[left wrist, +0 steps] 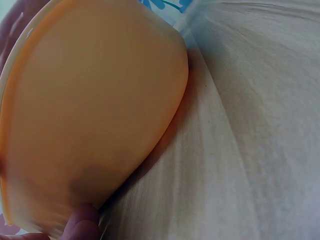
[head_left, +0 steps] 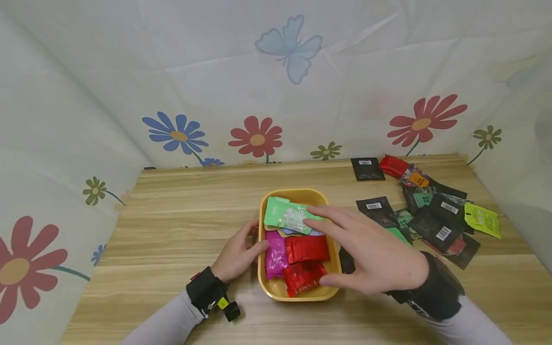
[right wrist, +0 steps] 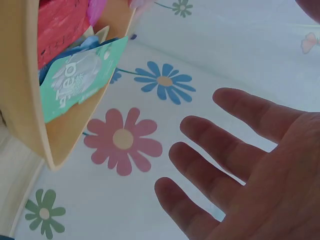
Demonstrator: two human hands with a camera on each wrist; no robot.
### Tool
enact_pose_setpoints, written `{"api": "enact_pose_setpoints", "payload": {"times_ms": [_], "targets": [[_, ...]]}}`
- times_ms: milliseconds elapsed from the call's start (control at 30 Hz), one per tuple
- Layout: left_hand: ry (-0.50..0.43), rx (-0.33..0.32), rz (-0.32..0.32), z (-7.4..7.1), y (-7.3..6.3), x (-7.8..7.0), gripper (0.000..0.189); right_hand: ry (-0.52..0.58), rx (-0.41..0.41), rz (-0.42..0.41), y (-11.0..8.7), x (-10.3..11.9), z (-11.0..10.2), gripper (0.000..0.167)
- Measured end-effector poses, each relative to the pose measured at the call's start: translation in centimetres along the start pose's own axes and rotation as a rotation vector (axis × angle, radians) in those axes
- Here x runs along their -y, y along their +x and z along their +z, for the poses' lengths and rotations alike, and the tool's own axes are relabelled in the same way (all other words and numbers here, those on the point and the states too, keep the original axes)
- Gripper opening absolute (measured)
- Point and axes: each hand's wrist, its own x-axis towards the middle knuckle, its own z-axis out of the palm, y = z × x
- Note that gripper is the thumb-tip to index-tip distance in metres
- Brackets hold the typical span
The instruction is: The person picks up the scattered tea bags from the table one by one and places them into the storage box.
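A yellow plastic bin [head_left: 302, 298] stands on the table, filled with small packets. Inside lie a green tea packet [head_left: 289, 214] on top at the back, a shiny purple packet [head_left: 276, 256] at the left, and two red packets [head_left: 307, 249] stacked toward the front right. My left hand [head_left: 236, 256] grips the bin's left side, its thumb over the rim; in the left wrist view a fingertip [left wrist: 82, 222] touches the outer wall. Over the bin's right edge hovers my right hand [head_left: 366, 251], its fingers spread apart and nothing in them.
Right of the bin, several black packets [head_left: 431, 227] lie in a loose heap with green ones among them. A yellow-green packet [head_left: 482, 219] is at the heap's right, a red packet [head_left: 393, 166] behind it. A flowered curtain [head_left: 194, 81] hangs along the table's back edge.
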Motion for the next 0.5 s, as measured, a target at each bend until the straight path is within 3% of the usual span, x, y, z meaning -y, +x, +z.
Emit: {"api": "enact_pose_setpoints", "payload": {"times_ms": [300, 500], "targets": [[-0.004, 0.009, -0.001, 0.0, 0.0, 0.0, 0.056, -0.008, -0.020, 0.003, 0.3, -1.9, -0.2, 0.088], [-0.001, 0.009, 0.001, -0.1, 0.0, 0.0, 0.056, -0.033, -0.027, 0.121, 0.2, -6.1, -0.8, 0.087]]}}
